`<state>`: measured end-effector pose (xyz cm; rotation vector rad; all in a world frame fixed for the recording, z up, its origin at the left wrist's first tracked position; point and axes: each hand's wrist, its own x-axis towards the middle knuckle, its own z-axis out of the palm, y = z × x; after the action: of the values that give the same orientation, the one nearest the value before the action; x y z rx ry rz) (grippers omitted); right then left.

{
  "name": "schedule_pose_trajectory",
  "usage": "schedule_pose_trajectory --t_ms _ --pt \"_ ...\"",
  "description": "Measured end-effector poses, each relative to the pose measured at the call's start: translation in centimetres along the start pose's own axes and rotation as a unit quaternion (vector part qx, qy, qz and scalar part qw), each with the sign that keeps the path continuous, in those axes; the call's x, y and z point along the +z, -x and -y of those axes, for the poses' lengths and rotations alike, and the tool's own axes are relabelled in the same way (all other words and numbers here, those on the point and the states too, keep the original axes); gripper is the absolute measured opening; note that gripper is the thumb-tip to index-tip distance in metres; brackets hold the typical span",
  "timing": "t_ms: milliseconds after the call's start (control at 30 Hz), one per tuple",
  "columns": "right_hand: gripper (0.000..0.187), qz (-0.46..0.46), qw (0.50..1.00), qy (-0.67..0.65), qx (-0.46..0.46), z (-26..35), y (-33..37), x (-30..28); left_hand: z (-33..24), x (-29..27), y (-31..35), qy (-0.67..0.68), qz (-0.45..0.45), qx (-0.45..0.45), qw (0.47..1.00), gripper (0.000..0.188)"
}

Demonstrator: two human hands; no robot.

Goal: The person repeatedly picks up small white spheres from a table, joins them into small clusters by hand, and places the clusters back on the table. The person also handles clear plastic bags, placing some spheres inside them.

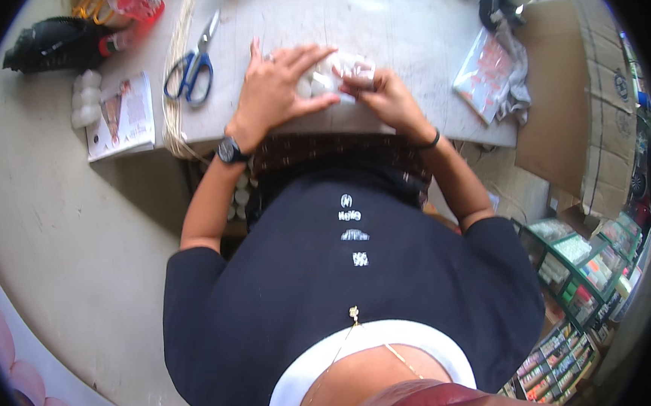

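The broad, pale grey tabletop (403, 16) stretches across the upper frame. At upper centre, the left hand (275, 82) spreads its thumb apart from its extended fingers around a white, round-lobed piece (322, 82) in clear, shiny plastic film (363, 67). The right hand (392, 102) pinches the film between thumb and forefinger. The piece's long axis runs roughly left to right, rising slightly rightward; fingers partly cover it, and glare blurs its ends.
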<state>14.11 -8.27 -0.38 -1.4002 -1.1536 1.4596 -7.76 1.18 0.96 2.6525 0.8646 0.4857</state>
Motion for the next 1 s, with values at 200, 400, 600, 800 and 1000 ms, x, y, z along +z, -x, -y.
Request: schedule_pose_trajectory --t_ms 200,400,600,800,1000 --pt "0.037 0.057 0.997 0.021 0.055 2.3 -0.5 -0.7 -2.0 0.0 -0.1 -0.040 -0.013 -0.020 0.999 0.069" --pt "0.037 0.092 0.992 0.065 0.057 3.2 -0.6 -1.1 -1.7 0.2 -0.5 0.031 -0.030 0.025 0.999 0.063" --pt "0.031 0.103 0.991 0.086 0.001 2.0 -0.9 -1.3 -1.1 0.6 -0.5 0.035 -0.038 0.045 0.998 0.060" --pt "0.046 0.066 0.996 -0.020 0.047 2.3 -0.8 -1.8 -0.7 0.6 -0.4 0.060 -0.047 0.045 0.996 0.061" --pt "0.048 -0.007 0.998 -0.062 0.025 2.0 -0.3 -1.9 -0.8 0.1 -0.5 0.049 -0.043 0.037 0.997 0.067"
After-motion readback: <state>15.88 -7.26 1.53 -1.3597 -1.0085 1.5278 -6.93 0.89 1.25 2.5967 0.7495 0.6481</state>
